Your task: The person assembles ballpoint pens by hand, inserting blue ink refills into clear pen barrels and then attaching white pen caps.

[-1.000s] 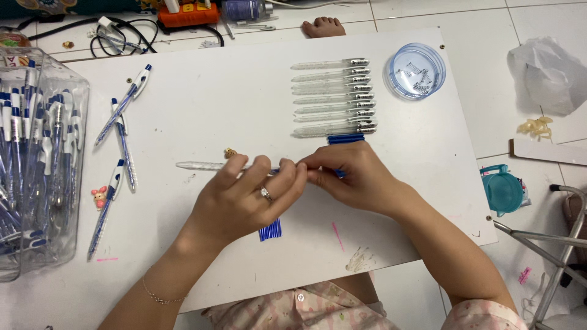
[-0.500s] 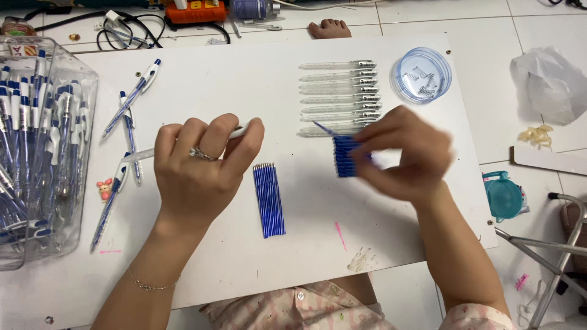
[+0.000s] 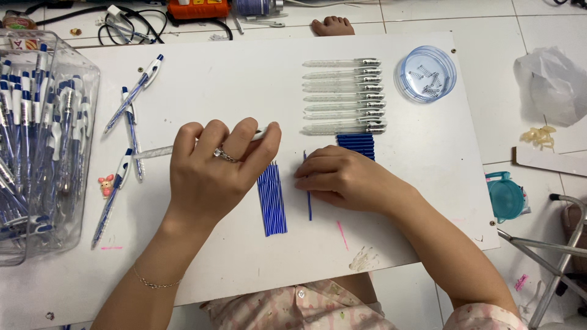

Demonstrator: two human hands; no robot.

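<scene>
Right hand (image 3: 345,180) has come down from blue caps stack (image 3: 356,145); we now pinch 1 refill (image 3: 308,201) flat on board (image 3: 214,79), beside refill pile (image 3: 271,198). Left hand (image 3: 214,168) still grips clear barrel (image 3: 156,151), so we judge insertion close.

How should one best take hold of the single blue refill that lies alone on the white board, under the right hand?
Pinch the single blue refill at its bare lower half, coming from above with two fingertips across its width. It is thin and flat on the white board; the right hand covers its middle, and the refill bundle lies apart.
</scene>
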